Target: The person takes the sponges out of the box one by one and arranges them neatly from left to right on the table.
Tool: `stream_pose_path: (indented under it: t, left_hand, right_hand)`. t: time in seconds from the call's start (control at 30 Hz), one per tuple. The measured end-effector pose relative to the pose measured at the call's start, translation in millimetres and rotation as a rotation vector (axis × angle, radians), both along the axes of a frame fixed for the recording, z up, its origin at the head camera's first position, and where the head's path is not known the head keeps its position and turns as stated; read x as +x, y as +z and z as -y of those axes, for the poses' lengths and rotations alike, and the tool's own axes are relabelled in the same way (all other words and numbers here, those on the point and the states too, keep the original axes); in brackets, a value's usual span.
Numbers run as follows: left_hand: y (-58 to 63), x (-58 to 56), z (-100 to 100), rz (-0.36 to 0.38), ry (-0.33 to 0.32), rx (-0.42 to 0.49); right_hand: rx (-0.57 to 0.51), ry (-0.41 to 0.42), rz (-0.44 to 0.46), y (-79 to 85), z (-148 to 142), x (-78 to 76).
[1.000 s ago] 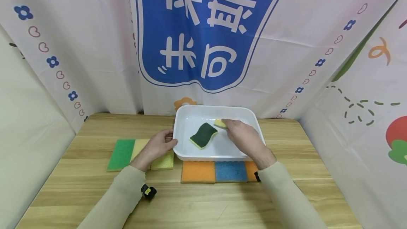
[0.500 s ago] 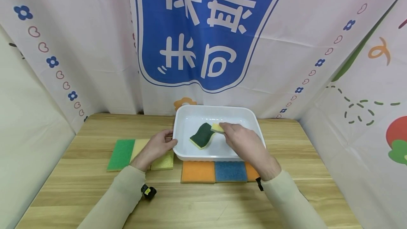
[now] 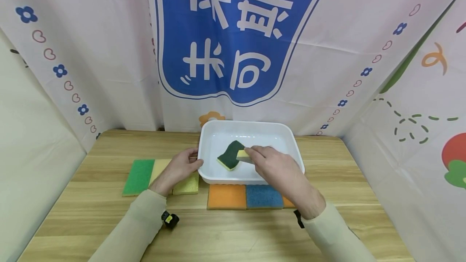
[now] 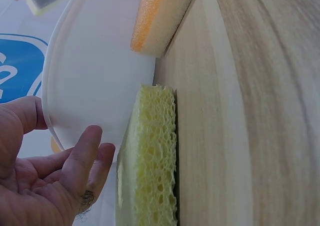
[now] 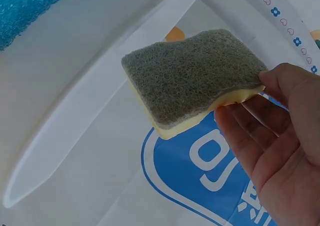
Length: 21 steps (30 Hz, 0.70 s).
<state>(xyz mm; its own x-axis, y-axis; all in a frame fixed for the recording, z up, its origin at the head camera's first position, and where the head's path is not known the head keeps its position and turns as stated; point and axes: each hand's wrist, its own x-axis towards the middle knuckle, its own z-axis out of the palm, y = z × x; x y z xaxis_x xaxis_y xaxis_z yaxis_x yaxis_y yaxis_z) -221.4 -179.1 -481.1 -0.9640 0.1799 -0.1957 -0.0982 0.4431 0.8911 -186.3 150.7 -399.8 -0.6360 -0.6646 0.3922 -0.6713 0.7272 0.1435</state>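
Note:
My right hand [image 3: 278, 171] pinches one edge of a yellow sponge [image 3: 243, 155] above the white tub [image 3: 251, 181]. In the right wrist view the sponge's grey scouring face [image 5: 195, 75] shows, with fingers and thumb at its edge. Behind it in the head view, a dark green and yellow wavy sponge [image 3: 229, 155] lies on the tub's floor, partly covered from sight. My left hand [image 3: 182, 167] holds the tub's left rim, its thumb inside and other fingers against the outer wall, as the left wrist view shows.
Left of the tub lie a green sponge [image 3: 139, 176] and yellow sponges [image 3: 186, 185], partly under my left wrist's view line. Along its front side are an orange sponge [image 3: 227, 197], a blue sponge [image 3: 264, 196] and another orange one. A printed curtain [image 3: 127, 72] hangs behind the table.
My right hand has moved the sponge left and toward me, from beside the dark green sponge to in front of it in view. My left hand has not moved.

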Motion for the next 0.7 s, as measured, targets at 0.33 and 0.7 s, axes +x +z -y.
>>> stream_pose_path:
  t: [0.33,0.7]
  left_hand:
    - [-0.4,0.0,0.5,-0.002,0.0,0.001]
    - [0.3,0.8,-0.2,-0.009,-0.002,0.006]
  right_hand:
    - [-0.013,0.076,-0.012,4.2,5.1,14.8]
    - [-0.015,0.132,-0.037,5.8,13.7,32.3]
